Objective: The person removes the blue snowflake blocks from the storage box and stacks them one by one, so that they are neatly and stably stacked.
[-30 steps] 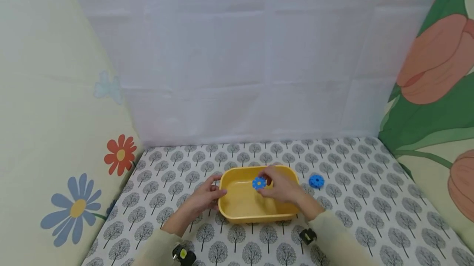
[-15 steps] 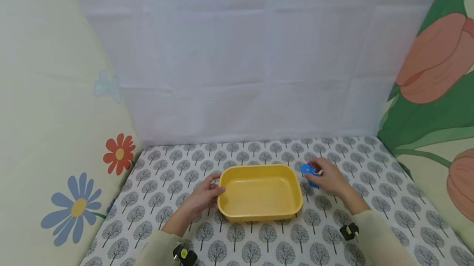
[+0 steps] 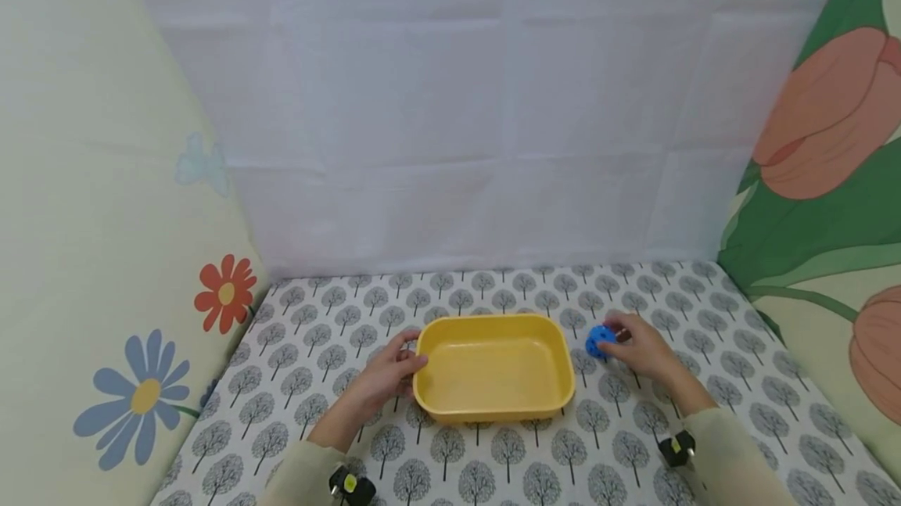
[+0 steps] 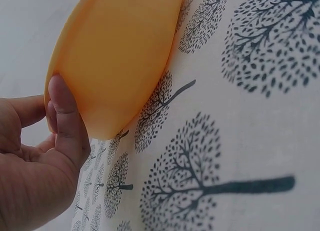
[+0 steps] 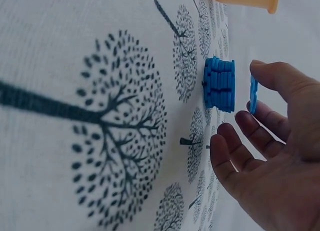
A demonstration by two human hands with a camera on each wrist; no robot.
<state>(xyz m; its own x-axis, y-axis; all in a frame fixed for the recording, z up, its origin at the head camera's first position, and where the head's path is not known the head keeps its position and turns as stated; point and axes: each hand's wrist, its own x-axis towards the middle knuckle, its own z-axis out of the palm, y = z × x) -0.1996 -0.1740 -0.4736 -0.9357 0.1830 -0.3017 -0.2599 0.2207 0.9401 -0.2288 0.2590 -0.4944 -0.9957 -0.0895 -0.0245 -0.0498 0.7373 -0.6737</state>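
My left hand (image 3: 385, 371) holds the left end of a yellow plastic basin (image 3: 496, 410), thumb over the rim and fingers outside. The left wrist view shows the thumb pressed against the basin's inner wall (image 4: 115, 46). To the right of the basin, my right hand (image 3: 642, 346) pinches a thin blue notched disc (image 5: 253, 94) between thumb and fingers. Just below that disc, a short stack of similar blue discs (image 5: 220, 84) stands on the cloth. A small gap shows between the held disc and the stack in the right wrist view.
A white cloth printed with grey trees (image 3: 450, 451) covers the table. Behind it hangs a white sheet (image 3: 450, 138). Flower-patterned panels close in the left side (image 3: 105, 217) and the right side (image 3: 831, 217).
My right hand has carried a blue disc from over the basin rightward to the blue stack, then lowered slightly toward it. My left hand has stayed on the basin's left rim.
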